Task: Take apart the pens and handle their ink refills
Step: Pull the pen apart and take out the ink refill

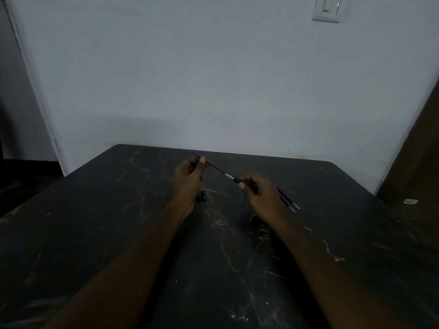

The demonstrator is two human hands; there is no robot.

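A thin blue ink refill (216, 167) runs slanted between my two hands above the dark table (118, 233). My left hand (188, 179) pinches its far end between thumb and fingers. My right hand (257, 189) grips a short black pen part (237, 180) at the refill's near, silvery end. Two more refills (288, 201) lie side by side on the table just right of my right hand. A small blue pen piece (202, 195) lies on the table beside my left wrist, partly hidden.
The scratched table stands against a pale wall (213, 79). A small white object (409, 201) lies at the table's far right edge. A wooden surface (418, 162) stands at the right.
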